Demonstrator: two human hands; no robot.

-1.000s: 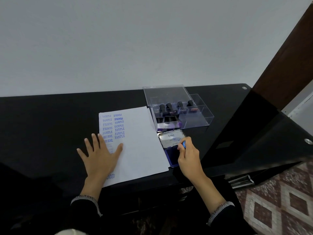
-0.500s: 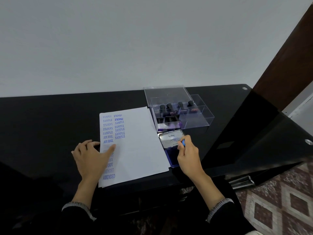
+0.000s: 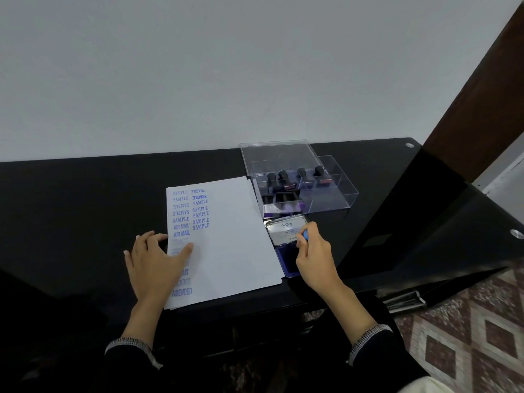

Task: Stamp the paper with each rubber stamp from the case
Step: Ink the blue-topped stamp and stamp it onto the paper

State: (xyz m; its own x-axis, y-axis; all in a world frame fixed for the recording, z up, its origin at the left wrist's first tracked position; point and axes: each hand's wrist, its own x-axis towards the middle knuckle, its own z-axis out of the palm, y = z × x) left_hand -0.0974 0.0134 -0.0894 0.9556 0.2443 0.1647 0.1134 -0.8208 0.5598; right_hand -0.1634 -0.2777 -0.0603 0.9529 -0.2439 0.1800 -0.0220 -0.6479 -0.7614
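Note:
A white paper (image 3: pixel 235 239) lies on the black table, with blue stamped words down its left side. My left hand (image 3: pixel 154 263) rests on the paper's left edge, thumb on the sheet and fingers curled on the table beside it. My right hand (image 3: pixel 314 255) grips a rubber stamp with a blue handle (image 3: pixel 305 236) over the open blue ink pad (image 3: pixel 286 259), whose lid (image 3: pixel 285 228) stands open behind it. A clear plastic case (image 3: pixel 326 194) behind the pad holds several black-handled stamps (image 3: pixel 283 180).
The black glass table (image 3: pixel 85 199) runs left along a white wall. Its front edge is close to my arms. A lower black glass surface (image 3: pixel 453 222) adjoins on the right, with patterned floor tiles (image 3: pixel 467 336) below.
My left hand slid left off the sheet's middle and its fingers curled at the paper's edge, uncovering the lower stamped words. My right hand stayed over the ink pad.

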